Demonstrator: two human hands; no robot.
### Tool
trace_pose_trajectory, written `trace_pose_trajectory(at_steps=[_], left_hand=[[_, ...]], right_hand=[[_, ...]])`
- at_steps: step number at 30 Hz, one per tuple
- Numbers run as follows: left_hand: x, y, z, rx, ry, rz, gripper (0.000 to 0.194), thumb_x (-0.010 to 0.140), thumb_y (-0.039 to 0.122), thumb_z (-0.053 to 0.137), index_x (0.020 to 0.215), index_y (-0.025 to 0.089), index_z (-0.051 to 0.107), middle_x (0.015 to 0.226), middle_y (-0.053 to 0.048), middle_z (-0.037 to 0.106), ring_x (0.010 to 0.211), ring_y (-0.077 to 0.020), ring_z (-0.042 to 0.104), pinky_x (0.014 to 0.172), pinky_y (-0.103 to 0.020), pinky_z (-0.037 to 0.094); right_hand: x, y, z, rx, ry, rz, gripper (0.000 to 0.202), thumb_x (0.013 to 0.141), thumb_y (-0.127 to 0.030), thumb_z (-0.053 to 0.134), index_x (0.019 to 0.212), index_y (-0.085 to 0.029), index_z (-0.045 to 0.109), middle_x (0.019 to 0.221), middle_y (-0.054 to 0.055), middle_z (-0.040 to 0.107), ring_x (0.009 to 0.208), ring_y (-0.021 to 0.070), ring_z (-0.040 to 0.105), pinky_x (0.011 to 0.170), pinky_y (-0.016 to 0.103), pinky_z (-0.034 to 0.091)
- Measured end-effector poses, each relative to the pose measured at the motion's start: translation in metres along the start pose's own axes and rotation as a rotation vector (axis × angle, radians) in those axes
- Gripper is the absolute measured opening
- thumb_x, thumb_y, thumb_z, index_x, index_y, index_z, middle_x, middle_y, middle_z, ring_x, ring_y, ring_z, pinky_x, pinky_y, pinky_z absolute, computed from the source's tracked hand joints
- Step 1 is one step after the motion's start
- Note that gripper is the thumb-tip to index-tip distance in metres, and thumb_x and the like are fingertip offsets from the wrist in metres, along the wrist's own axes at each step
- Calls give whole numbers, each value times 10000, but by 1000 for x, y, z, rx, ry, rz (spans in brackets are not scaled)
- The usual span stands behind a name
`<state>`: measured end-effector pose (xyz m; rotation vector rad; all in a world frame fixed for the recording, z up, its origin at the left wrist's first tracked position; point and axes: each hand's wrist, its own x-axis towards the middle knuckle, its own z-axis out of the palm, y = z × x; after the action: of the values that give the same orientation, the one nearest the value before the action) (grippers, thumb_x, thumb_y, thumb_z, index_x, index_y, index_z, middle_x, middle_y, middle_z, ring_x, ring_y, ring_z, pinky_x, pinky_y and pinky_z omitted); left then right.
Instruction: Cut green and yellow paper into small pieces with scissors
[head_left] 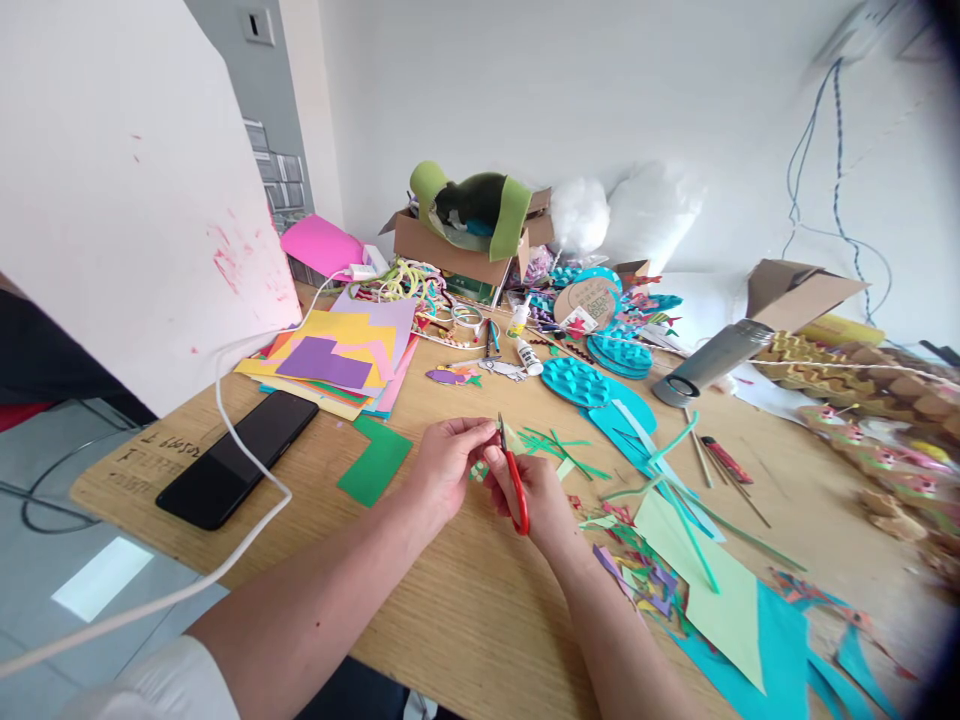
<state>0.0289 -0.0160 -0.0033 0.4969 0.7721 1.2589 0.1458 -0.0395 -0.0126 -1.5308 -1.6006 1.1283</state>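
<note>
My right hand (534, 492) is closed around a pair of scissors (517, 492) with red handles, its blades pointing up and away from me. Beside the blade tips, my left hand (448, 460) pinches with thumb and fingers; whatever it holds is too small to make out. Under and between the hands lie some small pale green paper dots (478, 470). Thin green paper strips (566, 448) are scattered just beyond my right hand. To the left of my left hand lies a cut piece of green paper (376, 462).
A black phone (238, 458) and a white cable (251, 455) are at left, near stacked coloured paper (322, 372). Glue bottles (529, 357), a blue egg-tray piece (576, 383) and a grey flask (712, 360) stand or lie farther back. Paper scraps (652, 575) cover the right side.
</note>
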Motion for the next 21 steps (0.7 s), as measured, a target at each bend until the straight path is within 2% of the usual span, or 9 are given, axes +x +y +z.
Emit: trace_pose_trajectory(at_steps=[8,13,21], left_hand=[[-1,4,0,27,-25,-10,103,551,191,765,576,121,693,565,-24,629,513,-95,532,516,-234,386],[1,5,-2,65,-25,30,122,555,193,776,605,110,700,591,-40,651,555,-107,568,543,-228,411],[7,5,-6,162,1,106,132,561,210,780,640,121,723,584,-34,666,576,-122,600,615,-250,468]], right_hand=[[-1,-1,0,22,-3,6,662,738,-784,474,540,-157,552,432,15,499,378,121,458,378,226,324],[-2,-2,-1,25,-4,22,663,717,-790,493,560,-151,580,422,14,506,368,124,458,372,229,322],[-2,-1,-3,-7,-4,17,623,732,-763,511,542,-169,527,442,23,529,372,127,469,372,227,332]])
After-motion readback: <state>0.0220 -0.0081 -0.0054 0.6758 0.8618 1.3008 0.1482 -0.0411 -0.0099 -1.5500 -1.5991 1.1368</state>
